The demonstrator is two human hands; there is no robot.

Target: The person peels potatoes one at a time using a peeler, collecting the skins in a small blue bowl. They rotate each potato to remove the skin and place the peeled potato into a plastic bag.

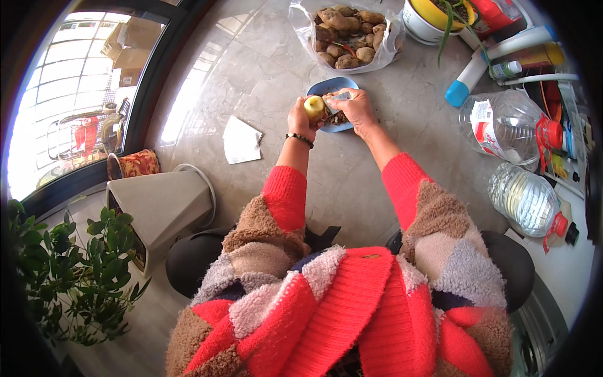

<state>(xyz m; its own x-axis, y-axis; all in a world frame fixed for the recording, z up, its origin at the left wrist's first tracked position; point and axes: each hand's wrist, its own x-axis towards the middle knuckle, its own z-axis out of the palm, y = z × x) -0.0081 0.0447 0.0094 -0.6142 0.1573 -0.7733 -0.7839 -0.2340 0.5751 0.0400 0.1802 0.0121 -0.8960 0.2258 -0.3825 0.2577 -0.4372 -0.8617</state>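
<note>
My left hand (301, 118) holds a potato (314, 108) whose visible side is peeled and yellow. Close on its right, my right hand (355, 107) grips a small flat-bladed tool (338, 101), perhaps a knife or peeler, partly hidden by the fingers. Both hands are over a blue plastic tray (325, 86) on the tiled floor, with dark peelings (336, 118) lying in it. Beyond the tray stands an open clear plastic bag (304, 35) full of unpeeled potatoes (346, 23), a red strip among them.
White papers (242, 141) lie on the floor to the left. A potted plant (85, 264) and a tilted grey planter (165, 202) stand near the window. Large plastic bottles (506, 125) lie at the right, below a yellow flower pot (431, 12).
</note>
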